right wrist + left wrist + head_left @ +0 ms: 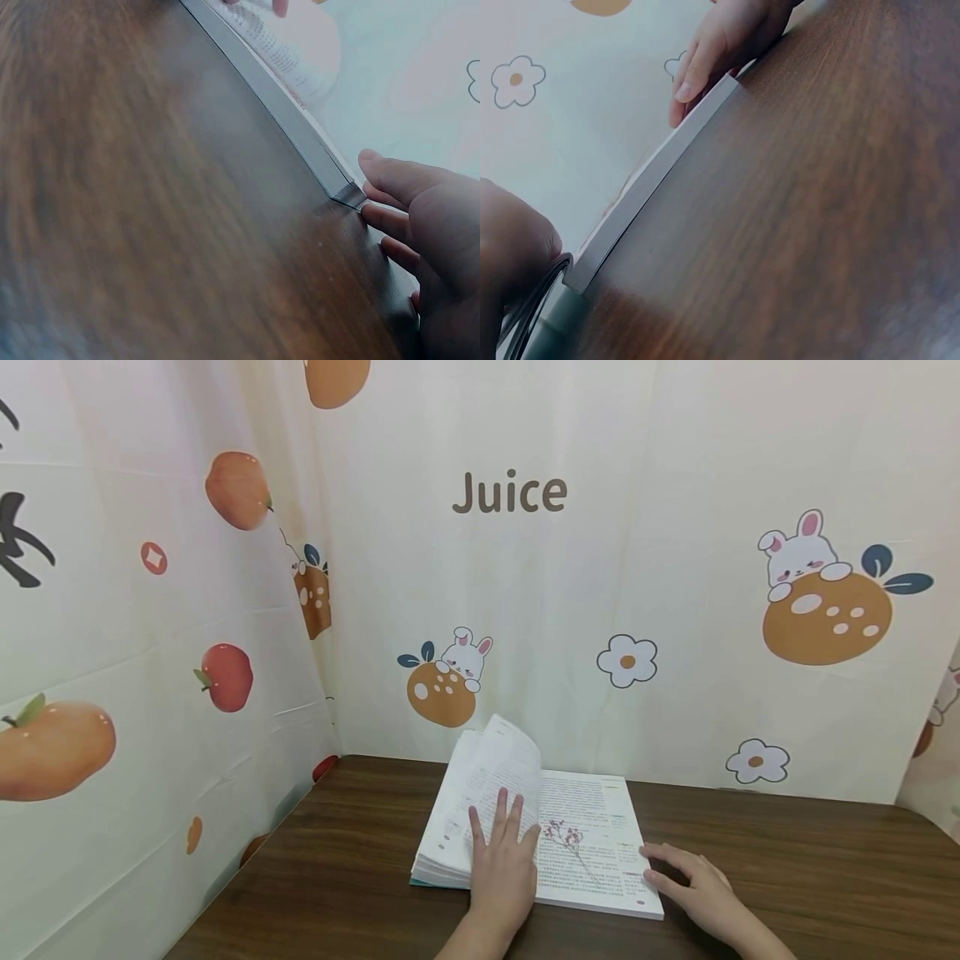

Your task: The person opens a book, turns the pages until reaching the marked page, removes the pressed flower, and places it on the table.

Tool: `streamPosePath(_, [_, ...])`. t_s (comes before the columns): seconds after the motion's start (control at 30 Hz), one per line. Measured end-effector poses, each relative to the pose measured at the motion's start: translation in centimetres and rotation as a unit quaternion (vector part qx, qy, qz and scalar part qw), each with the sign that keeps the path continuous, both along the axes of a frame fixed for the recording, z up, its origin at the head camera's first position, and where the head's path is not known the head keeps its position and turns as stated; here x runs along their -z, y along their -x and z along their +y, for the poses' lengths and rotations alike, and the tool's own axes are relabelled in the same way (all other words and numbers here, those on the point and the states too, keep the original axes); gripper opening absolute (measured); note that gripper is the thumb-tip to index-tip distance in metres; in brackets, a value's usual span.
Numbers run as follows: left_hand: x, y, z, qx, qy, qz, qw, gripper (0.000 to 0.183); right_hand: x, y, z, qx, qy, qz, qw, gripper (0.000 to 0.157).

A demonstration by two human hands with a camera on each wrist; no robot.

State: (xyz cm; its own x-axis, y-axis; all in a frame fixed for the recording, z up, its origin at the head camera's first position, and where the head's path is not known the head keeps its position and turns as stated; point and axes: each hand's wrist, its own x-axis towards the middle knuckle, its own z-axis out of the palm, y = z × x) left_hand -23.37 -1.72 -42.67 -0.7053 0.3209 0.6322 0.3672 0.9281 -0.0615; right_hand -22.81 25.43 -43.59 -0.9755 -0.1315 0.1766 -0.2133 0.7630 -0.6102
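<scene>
An open book (615,877) lies on the dark wooden table in the head view. My left hand (501,872), its fingers spread and straight, rests on the left-hand pages near the spine. One left page (510,756) arches up at its far end. Across the right page lies a thin sprig (573,841) with small reddish blooms. My right hand (697,889) is at the book's right edge, thumb and forefinger touching it with the fingers loosely bent. In the right wrist view, the fingertips (369,156) of that hand meet the book's corner.
The wooden table (337,868) extends to both sides of the book. Behind it hangs a pale curtain (555,585) printed with fruit, rabbits, flowers and the word "Juice". Another printed curtain (150,635) closes off the left side.
</scene>
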Motion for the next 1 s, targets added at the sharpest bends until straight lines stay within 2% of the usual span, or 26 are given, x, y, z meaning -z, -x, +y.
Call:
streamPosePath(0.1, [-0.2, -0.2, 0.2, 0.017, 0.043, -0.061, 0.9970, 0.029, 0.0, 0.0, 0.0, 0.000, -0.001, -0.004, 1.000, 0.045])
streamPosePath(0.2, [-0.4, -0.4, 0.4, 0.038, 0.062, -0.126, 0.9893, 0.028, 0.0, 0.0, 0.1, -0.003, -0.006, -0.008, 1.000, 0.046])
streamPosePath(0.27, [-0.4, -0.5, 0.6, 0.042, 0.055, -0.153, 0.9858, 0.026, -0.1, 0.1, 0.1, -0.003, -0.007, -0.009, 1.000, 0.047])
streamPosePath(0.4, [-0.3, -0.6, 0.7, 0.027, 0.022, -0.177, 0.9837, 0.026, 0.0, 0.0, 0.1, -0.001, -0.002, -0.009, 1.000, 0.048])
streamPosePath(0.47, [0.0, -0.6, 0.7, 0.020, -0.004, -0.196, 0.9803, 0.038, 0.0, 0.0, 0.1, 0.000, 0.000, -0.010, 1.000, 0.049])
streamPosePath(0.57, [0.3, -0.5, 0.6, 0.006, -0.050, -0.234, 0.9709, 0.064, -0.1, 0.0, 0.0, 0.005, -0.011, -0.012, 1.000, 0.050])
streamPosePath(0.67, [0.4, -0.6, 0.4, -0.009, -0.082, -0.259, 0.9624, 0.084, -0.3, 0.1, -0.6, 0.014, -0.027, 0.003, 1.000, 0.044])
streamPosePath(0.87, [0.7, -0.7, 0.3, -0.034, -0.087, -0.299, 0.9495, 0.113, -0.1, 0.2, -3.2, 0.016, -0.034, 0.073, 0.997, 0.028])
streamPosePath(1.0, [0.9, -0.4, 0.1, -0.025, -0.065, -0.302, 0.9507, 0.120, 0.0, 0.4, -4.8, 0.004, -0.031, 0.116, 0.993, 0.027])
